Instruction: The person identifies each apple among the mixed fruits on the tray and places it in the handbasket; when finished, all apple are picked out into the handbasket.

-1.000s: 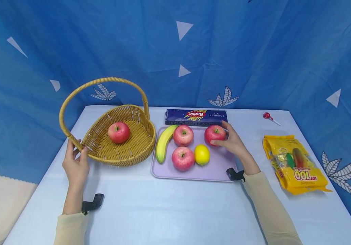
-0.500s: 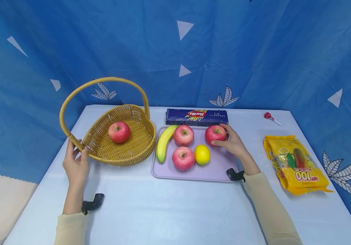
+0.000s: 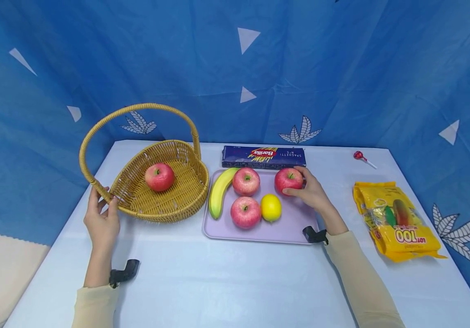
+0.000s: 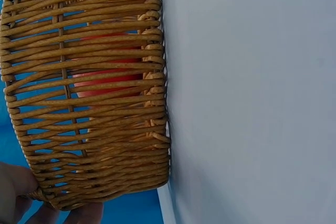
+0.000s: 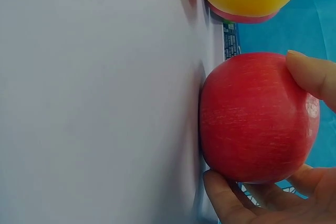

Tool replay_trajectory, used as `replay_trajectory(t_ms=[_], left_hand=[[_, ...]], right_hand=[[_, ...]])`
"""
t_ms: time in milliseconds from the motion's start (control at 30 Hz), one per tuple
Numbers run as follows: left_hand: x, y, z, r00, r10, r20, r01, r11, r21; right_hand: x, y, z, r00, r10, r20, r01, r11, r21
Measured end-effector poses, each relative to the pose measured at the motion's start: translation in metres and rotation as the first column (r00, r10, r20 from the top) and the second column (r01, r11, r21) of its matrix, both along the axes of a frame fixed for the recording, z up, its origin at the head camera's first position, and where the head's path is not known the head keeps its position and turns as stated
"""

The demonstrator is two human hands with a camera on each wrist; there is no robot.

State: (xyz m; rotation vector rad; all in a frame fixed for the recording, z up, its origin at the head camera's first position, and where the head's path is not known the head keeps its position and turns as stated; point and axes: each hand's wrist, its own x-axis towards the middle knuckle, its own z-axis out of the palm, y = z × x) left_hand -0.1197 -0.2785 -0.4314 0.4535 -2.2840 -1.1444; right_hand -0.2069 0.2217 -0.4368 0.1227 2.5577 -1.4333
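At the left of the head view stands a wicker basket (image 3: 181, 210) with a tall arched handle and a red apple (image 3: 159, 177) inside. My left hand (image 3: 103, 228) grips its rim where the handle meets it; the left wrist view shows the thumb and fingertips around the basket's edge (image 4: 105, 145). My right hand (image 3: 314, 193) holds another red apple (image 3: 288, 180) at the back right of a lilac tray (image 3: 259, 234), thumb on one side, fingers on the other. In the right wrist view, that apple (image 5: 257, 119) sits on or just at the tray surface.
Also on the tray lie a banana (image 3: 221, 193), two apples (image 3: 246, 181) (image 3: 245, 212) and a lemon (image 3: 271, 207). Behind it is a blue spaghetti box (image 3: 263, 157). A lollipop (image 3: 359, 156) and a yellow bag (image 3: 399, 221) lie to the right. A blue curtain (image 3: 202, 68) hangs behind the table.
The right hand's fingers have settled slightly lower against the apple since a second ago. The left hand, basket and other fruit look unmoved.
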Motion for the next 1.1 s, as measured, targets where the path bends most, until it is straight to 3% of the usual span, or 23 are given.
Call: replay_trajectory(t_ms=[567, 1100], left_hand=[[-0.0001, 0.0003, -0.0005, 1.000, -0.002, 0.005, 0.002, 1.000, -0.011], [-0.0011, -0.0007, -0.0026, 1.000, -0.010, -0.009, 0.010, 1.000, -0.014]], right_hand=[[0.0014, -0.0011, -0.0001, 0.998, -0.064, 0.002, 0.064, 0.998, 0.021], [0.0057, -0.0008, 0.0055, 0.992, -0.099, -0.079, 0.099, 0.995, -0.004]])
